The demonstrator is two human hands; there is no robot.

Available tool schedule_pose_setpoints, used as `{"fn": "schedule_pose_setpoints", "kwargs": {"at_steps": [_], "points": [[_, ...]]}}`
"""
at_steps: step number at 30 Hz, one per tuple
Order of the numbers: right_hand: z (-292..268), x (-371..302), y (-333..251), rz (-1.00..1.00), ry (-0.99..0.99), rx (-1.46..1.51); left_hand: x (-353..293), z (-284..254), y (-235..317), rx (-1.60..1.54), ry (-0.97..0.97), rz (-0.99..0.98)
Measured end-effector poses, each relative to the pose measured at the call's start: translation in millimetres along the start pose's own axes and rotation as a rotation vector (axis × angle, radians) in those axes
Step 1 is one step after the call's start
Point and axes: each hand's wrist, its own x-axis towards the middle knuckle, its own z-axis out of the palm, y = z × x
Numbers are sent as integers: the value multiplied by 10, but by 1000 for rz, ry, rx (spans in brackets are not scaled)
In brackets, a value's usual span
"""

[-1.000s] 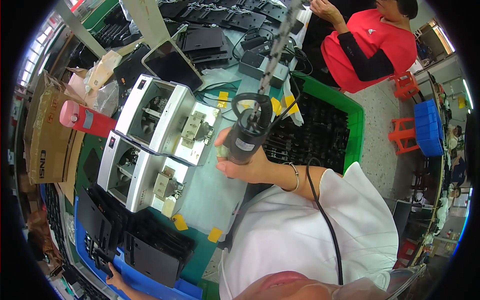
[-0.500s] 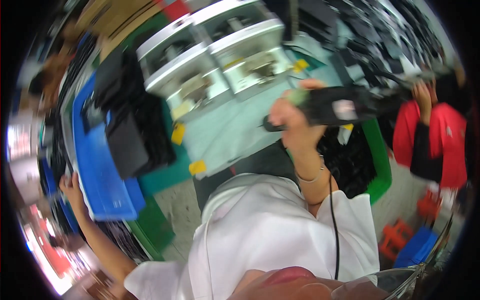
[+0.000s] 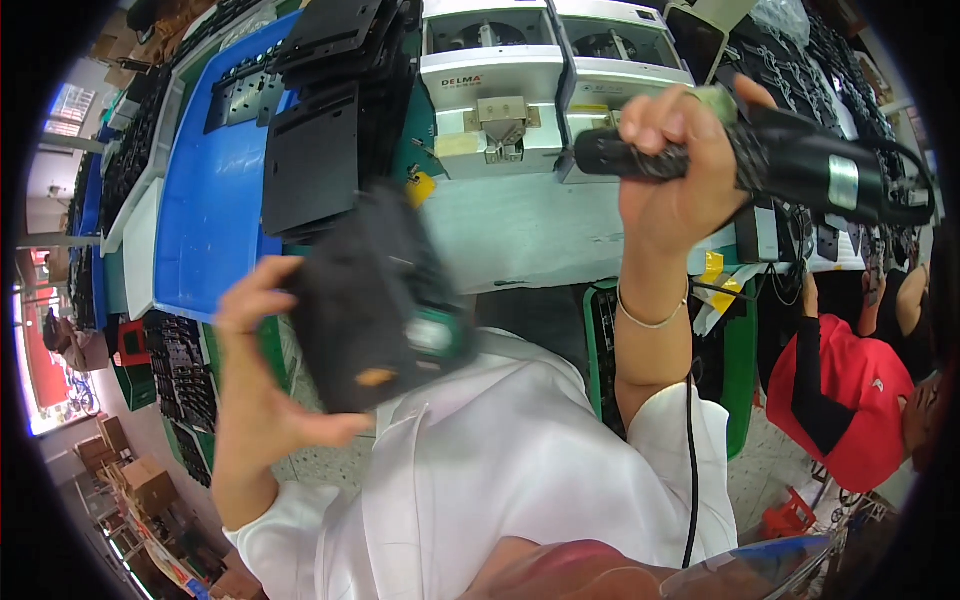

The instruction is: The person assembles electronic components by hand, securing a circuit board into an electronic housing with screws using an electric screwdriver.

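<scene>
My left hand (image 3: 250,350) grips a black bent metal panel (image 3: 340,315) by its near-left edges, thumb below and fingers above. The panel is tilted and smeared by motion, held over my lap in front of the table. A green and white patch shows on its right part. Raised over the table's right side, my right hand (image 3: 685,165) is wrapped around a black electric screwdriver (image 3: 800,165), which lies nearly level. Its cord loops at the right end. Beyond my hands stand two white screw feeder machines (image 3: 500,85), side by side.
Stacked black panels (image 3: 312,160) stand left of the machines, beside a blue tray (image 3: 195,230). A green bin (image 3: 740,370) sits below the table's right edge. Black metal parts (image 3: 790,70) are piled at the far right. A person in red (image 3: 850,400) works at the right.
My left hand has come from the blue tray's left side toward my body and now holds the black panel. My right hand has moved right and away with the screwdriver; the view has shifted.
</scene>
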Motion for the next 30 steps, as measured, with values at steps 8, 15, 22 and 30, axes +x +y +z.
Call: {"fn": "schedule_pose_setpoints", "kwargs": {"at_steps": [8, 15, 22, 30], "points": [[108, -34, 479, 63, -197, -182, 266, 1271, -369, -39, -142, 52], [197, -102, 527, 70, -211, -347, 440, 1601, -597, 10, -92, 56], [152, -87, 575, 53, -253, -427, 495, 1579, -668, -9, -133, 54], [210, -116, 606, 28, -339, -559, 489, 1540, -718, -30, -132, 28]]}}
